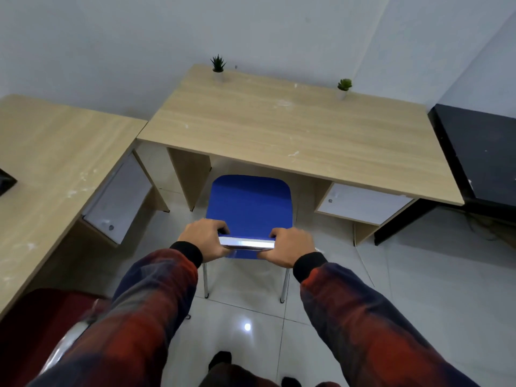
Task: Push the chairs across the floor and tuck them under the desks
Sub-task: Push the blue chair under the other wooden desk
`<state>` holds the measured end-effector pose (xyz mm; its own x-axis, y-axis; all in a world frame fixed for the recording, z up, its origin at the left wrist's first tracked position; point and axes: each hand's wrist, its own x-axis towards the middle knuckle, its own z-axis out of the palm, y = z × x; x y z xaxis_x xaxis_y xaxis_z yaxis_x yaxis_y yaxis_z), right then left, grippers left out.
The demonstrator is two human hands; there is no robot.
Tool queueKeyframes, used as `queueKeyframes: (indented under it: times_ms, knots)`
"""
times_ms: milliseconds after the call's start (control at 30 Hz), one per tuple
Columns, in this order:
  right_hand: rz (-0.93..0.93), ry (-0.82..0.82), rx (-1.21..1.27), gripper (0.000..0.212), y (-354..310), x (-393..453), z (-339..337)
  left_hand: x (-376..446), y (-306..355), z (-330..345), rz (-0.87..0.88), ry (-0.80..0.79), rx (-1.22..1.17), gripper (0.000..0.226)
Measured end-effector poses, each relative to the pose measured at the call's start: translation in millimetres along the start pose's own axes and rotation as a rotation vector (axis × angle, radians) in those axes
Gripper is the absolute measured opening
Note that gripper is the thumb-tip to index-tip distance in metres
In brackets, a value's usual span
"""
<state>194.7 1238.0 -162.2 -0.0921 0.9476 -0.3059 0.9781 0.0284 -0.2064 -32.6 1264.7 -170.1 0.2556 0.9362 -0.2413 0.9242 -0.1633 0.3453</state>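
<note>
Hands first: my left hand and my right hand are both clamped on the chrome top rail of the blue chair, one at each end, fingers curled over the far edge and thumbs beneath. The rail is blurred, so the finer finger placement cannot be told.

Position of the blue chair: it stands on the pale tiled floor, facing the middle desk. The front edge of its seat lies under the desk's near edge, in the knee space between the left side panel and the white drawer unit on the right. Most of the seat and both rear legs remain outside the desk.

Other items noted: a second wooden desk stands to the left, close beside the first at the corner. A red chair stands at my lower left, near that desk, partly hidden by my left sleeve. Two small potted plants stand at the rear edge of the middle desk, by the wall. A black table adjoins on the right.
</note>
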Motion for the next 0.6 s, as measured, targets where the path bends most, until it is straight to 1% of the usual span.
queueKeyframes:
  times_ms: [133, 267, 433, 600]
  knots:
    - [0.028, 0.054, 0.012, 0.048, -19.3, -1.9, 8.2, -3.5, -18.6, -6.5, 0.029, 0.012, 0.025, 0.039]
    - [0.075, 0.065, 0.028, 0.048, -15.9, -0.7, -0.1, 3.4, -14.0, -9.3, 0.076, 0.041, 0.029, 0.038]
    - [0.098, 0.097, 0.0, 0.054, -22.4, 0.3, 3.7, 14.5, -22.3, -8.6, 0.125, -0.016, 0.04, 0.035]
    - [0.154, 0.122, -0.001, 0.049, -21.1, 10.2, 6.4, 31.0, -24.2, -15.4, 0.165, -0.035, 0.033, 0.036]
